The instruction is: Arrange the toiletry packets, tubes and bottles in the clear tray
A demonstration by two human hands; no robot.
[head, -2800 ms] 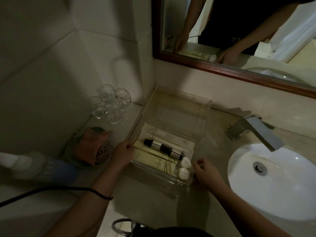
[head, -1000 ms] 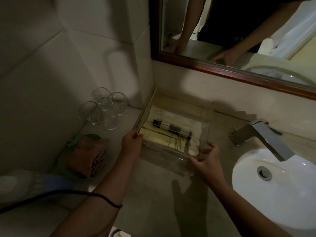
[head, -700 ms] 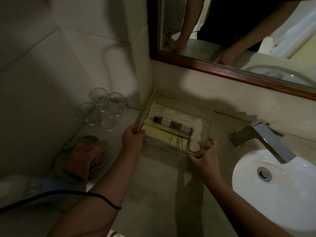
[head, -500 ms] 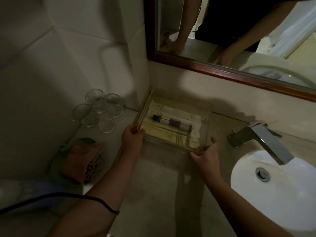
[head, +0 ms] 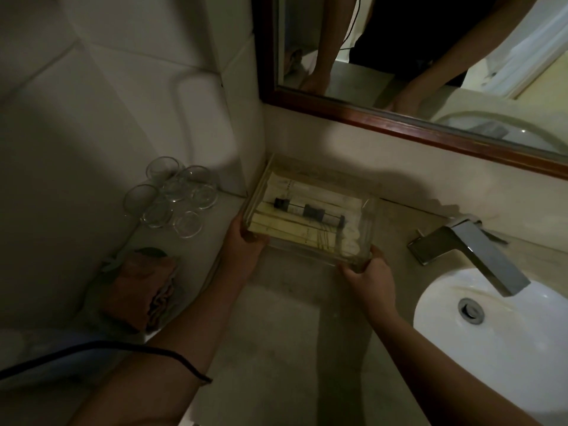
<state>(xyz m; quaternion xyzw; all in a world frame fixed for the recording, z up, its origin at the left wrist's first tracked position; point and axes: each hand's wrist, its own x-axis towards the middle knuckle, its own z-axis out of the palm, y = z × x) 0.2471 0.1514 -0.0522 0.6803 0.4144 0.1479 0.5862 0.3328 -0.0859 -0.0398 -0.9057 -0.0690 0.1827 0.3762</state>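
My left hand (head: 246, 241) at 10 o'clock, fingers clamped on near-left corner of clear tray (head: 365, 216); right hand (head: 370, 272) at 1 o'clock gripping near-right corner. Tray sits on counter (head: 285, 333), tucked into wall corner at 12. I judge it rigid, slick, brittle: hold corners, keep level. Packets (head: 295, 232) inside lie flat, light, likely to slide. Glasses (head: 175, 201) farther at 10.

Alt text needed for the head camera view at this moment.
Two bare hands, left hand and right hand, grip the near corners of a clear tray of toiletry packets in a dim counter corner, between empty glasses and a white sink.
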